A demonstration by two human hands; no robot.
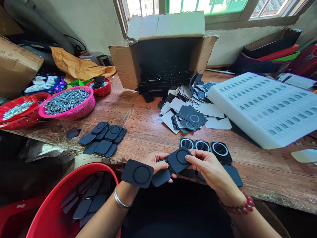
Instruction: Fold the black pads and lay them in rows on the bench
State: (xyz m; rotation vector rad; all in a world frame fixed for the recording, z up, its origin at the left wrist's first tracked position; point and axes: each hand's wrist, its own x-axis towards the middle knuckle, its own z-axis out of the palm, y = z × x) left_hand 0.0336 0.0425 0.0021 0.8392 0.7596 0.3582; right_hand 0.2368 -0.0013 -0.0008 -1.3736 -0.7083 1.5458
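My left hand (158, 162) is closed on a hinged black charging pad (178, 160), whose upper panel carries a dark ring. Its other panel (160, 178) hangs folded out at the lower left. A flat black card with a ring (137, 174) lies across the base of my left thumb, above the wrist; how it is held I cannot tell. My right hand (205, 165) pinches the right edge of the upper panel, thumb on top near the ring. Just behind my hands stand three open pads with white rings (220, 149), their lower parts partly hidden by my right hand.
Several black pads (102, 145) lie at the left, and a red bucket (34, 211) below holds more. Loose ring cards (193, 115) spill before an open cardboard box (123, 66). A white foam tray (267, 105) lies right; a pink basket of metal parts (90, 104) stands left.
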